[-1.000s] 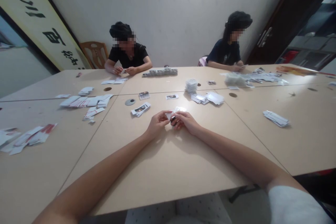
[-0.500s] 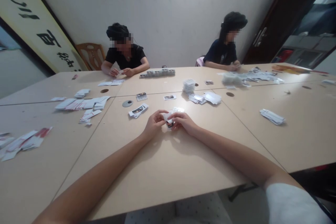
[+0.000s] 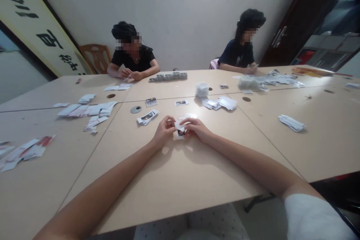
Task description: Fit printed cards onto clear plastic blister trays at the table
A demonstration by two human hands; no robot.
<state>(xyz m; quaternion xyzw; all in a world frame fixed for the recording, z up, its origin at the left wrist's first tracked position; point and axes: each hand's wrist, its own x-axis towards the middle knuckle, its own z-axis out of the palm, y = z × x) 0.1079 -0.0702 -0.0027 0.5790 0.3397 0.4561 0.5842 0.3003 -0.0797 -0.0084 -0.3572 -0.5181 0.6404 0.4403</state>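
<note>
My left hand and my right hand meet over the middle of the beige table. Both pinch one small white card with a dark picture, held just above the tabletop, fingers curled onto its edges. Another white card lies flat just beyond my hands. A short stack of printed cards sits to the left of my left hand, next to a grey round disc.
Heaps of white cards lie at the left, far left, centre back and right. A row of small boxes stands at the far edge. Two people in dark shirts sit opposite, handling cards.
My hands have kept together on the small card and turned it between the fingers; its dark picture now shows lower. The view has shifted slightly.
</note>
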